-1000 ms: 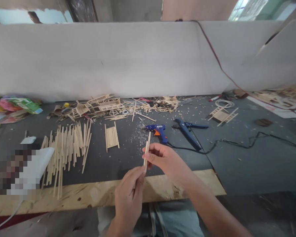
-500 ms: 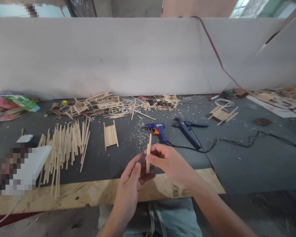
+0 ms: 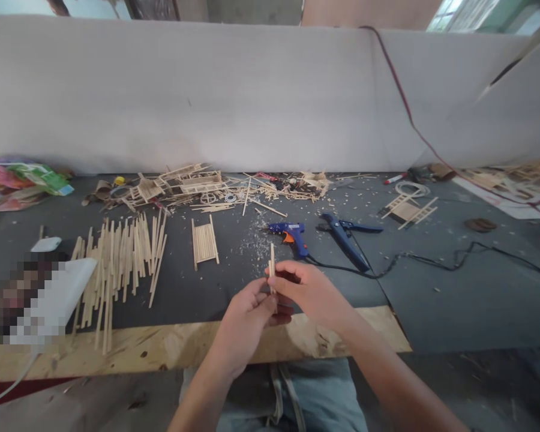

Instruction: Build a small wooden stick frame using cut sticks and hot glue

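Two short wooden sticks (image 3: 272,264) stand upright, side by side, between my hands above the near edge of the table. My right hand (image 3: 303,291) pinches them at mid-length from the right. Around their lower ends my left hand (image 3: 252,315) has its thumb and fingers closed; part of the sticks is hidden there. Just beyond lies a blue glue gun (image 3: 292,236) with an orange trigger. A small panel of sticks (image 3: 205,242) joined between two longer rails rests to the left of it.
Many loose sticks (image 3: 117,264) lie at left beside a white device (image 3: 49,306). A blue-handled cutter (image 3: 344,240) and a black cable (image 3: 432,258) are at right. Stick models and scraps (image 3: 198,186) line the back, below a white board (image 3: 252,96).
My left hand has moved right and closed its thumb and fingers on the lower part of the sticks. My right hand keeps its pinch. The view has shifted slightly.
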`<state>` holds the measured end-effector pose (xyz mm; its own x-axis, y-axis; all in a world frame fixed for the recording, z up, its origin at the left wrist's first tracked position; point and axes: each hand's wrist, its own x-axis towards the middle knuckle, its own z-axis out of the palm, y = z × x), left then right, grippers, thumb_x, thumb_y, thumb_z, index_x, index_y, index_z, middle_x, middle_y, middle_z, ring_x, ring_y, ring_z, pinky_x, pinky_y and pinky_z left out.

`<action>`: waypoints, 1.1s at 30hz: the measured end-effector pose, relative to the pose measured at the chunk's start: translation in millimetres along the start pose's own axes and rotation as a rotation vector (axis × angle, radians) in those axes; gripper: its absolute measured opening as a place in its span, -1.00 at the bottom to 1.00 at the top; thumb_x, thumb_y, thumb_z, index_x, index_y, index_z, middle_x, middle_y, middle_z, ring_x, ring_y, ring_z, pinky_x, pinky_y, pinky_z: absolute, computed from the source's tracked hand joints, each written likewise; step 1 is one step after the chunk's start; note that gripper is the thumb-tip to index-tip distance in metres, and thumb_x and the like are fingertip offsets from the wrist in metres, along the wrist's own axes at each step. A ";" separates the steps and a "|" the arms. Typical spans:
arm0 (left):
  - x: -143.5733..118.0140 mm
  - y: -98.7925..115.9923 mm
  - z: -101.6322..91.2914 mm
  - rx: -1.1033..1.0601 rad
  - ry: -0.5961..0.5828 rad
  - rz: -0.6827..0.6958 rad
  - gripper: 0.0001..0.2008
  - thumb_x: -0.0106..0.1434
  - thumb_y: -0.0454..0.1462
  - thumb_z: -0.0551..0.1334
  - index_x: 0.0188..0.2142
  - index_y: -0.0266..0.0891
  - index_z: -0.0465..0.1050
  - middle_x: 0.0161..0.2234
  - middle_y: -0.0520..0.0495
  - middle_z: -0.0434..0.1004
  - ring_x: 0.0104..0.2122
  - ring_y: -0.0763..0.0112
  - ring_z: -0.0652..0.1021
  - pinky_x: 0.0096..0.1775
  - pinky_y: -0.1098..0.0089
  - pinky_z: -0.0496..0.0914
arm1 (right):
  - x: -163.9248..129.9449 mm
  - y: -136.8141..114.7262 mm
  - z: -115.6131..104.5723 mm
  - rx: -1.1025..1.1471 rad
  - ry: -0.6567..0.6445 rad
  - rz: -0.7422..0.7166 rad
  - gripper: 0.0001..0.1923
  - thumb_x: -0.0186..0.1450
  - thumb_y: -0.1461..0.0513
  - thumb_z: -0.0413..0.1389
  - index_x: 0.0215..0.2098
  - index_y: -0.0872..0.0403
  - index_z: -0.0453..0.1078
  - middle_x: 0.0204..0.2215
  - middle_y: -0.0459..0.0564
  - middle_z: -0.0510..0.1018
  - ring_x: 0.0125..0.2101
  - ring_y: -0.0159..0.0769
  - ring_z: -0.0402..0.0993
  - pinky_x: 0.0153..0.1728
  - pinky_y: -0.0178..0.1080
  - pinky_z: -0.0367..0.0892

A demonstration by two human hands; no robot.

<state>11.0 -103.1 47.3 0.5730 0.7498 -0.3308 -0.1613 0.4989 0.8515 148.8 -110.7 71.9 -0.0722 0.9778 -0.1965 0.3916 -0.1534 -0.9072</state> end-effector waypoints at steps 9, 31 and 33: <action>-9.5 11.5 1.7 -0.029 -0.042 -0.036 -0.81 0.14 -0.29 0.15 -0.24 -0.33 0.38 -0.38 -0.09 0.50 -0.38 0.41 0.51 -0.25 0.35 0.39 | -5.3 -3.6 0.4 -0.075 0.063 -0.042 -0.82 0.19 0.14 0.02 -0.33 0.03 0.41 -0.33 -0.06 0.41 -0.33 -0.33 0.33 -0.28 -0.27 0.20; -14.7 14.2 8.5 -0.077 -0.071 -0.049 -0.82 0.16 -0.26 0.14 -0.29 -0.32 0.42 -0.37 -0.11 0.49 -0.37 0.40 0.50 -0.27 0.35 0.39 | -14.3 -0.6 -1.2 0.105 0.022 -0.021 -0.79 0.19 0.11 0.03 -0.26 0.03 0.36 -0.41 -0.10 0.42 -0.42 -0.37 0.31 -0.43 -0.33 0.21; -14.7 14.1 9.2 -0.079 -0.063 -0.055 -0.81 0.15 -0.25 0.15 -0.30 -0.33 0.42 -0.38 -0.11 0.49 -0.38 0.39 0.50 -0.27 0.34 0.39 | -14.7 -0.2 -1.1 0.107 0.022 -0.016 -0.78 0.19 0.11 0.03 -0.25 0.03 0.36 -0.40 -0.09 0.43 -0.42 -0.36 0.31 -0.43 -0.33 0.22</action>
<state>7.7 -111.0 67.8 0.6320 0.6926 -0.3476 -0.1894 0.5730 0.7973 150.8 -124.9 75.4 -0.0572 0.9830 -0.1747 0.2902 -0.1511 -0.9450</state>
